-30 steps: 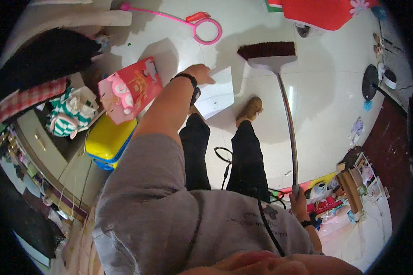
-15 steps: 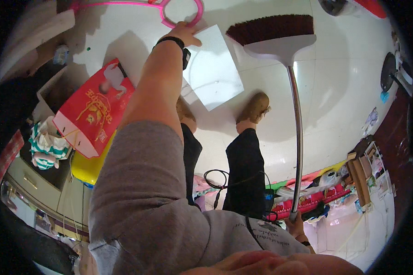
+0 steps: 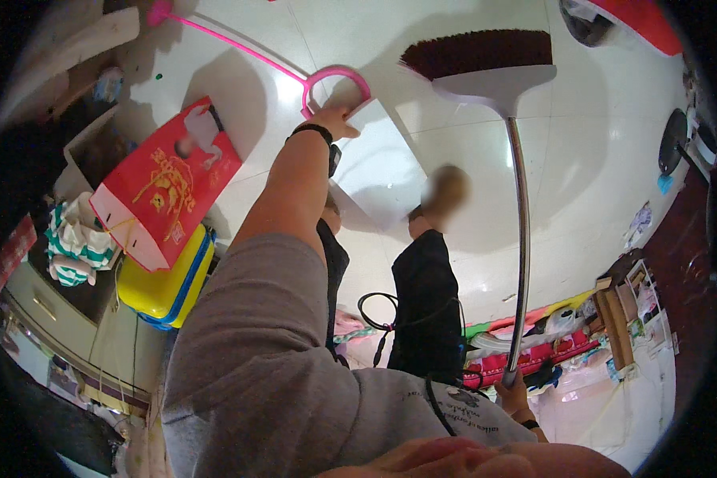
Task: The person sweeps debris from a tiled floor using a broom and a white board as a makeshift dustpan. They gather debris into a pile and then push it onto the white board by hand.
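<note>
My left hand (image 3: 334,123) is closed at the upper corner of a flat white panel (image 3: 382,167). Its fingers also meet a pink ring (image 3: 366,84) fixed to a long, thin pink rod. The fingertips are partly hidden, so their exact grip is hard to see. The panel hangs or lies slanted above the floor between my feet; I cannot tell which. At the lower right, my right hand (image 3: 513,394) is wrapped round the end of a broom's metal handle (image 3: 520,231). The broom's dark bristles (image 3: 486,52) and pale head point away from me.
On the left are a red printed box (image 3: 171,179), a yellow case with blue trim (image 3: 163,283) and a striped cloth (image 3: 80,239). Shelves with mixed goods (image 3: 550,346) line the lower right. A black cord (image 3: 386,311) is near my legs; a fan-like stand (image 3: 677,139) is far right.
My left hand has come nearer to me, and the white panel and pink ring have moved with it. The pink rod now slants more. The broom has barely shifted.
</note>
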Motion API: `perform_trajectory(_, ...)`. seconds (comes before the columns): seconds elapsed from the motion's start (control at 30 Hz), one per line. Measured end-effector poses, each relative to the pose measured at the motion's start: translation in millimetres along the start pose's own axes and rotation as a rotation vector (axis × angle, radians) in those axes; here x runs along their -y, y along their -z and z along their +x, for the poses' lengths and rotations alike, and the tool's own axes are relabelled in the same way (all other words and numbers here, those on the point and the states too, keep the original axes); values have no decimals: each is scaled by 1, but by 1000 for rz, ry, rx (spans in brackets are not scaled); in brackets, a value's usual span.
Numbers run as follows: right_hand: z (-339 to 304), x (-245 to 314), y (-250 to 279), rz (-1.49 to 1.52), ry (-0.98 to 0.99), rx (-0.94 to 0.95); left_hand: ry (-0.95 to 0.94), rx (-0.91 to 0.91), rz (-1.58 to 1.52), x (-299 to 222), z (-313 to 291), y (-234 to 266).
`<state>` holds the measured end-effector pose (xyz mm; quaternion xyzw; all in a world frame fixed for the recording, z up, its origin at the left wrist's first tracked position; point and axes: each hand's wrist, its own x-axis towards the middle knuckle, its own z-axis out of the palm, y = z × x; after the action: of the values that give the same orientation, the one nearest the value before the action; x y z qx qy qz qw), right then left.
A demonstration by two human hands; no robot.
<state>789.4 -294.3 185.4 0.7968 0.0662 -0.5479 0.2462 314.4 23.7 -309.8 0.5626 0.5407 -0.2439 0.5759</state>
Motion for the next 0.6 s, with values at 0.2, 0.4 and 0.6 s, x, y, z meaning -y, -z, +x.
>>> perform_trajectory(0.2, -2, 12, -1, -54, 58, 30, 232, 299, 71, 2, -48, -2)
perform_trajectory(0.4, -6, 33, -2, -53, 160, 48, 330, 534, 325, 43, -94, -56)
perform_trajectory(0.6, -26, 15, -13, 52, 116, -94, 127, 462, 194, 2, -186, -32)
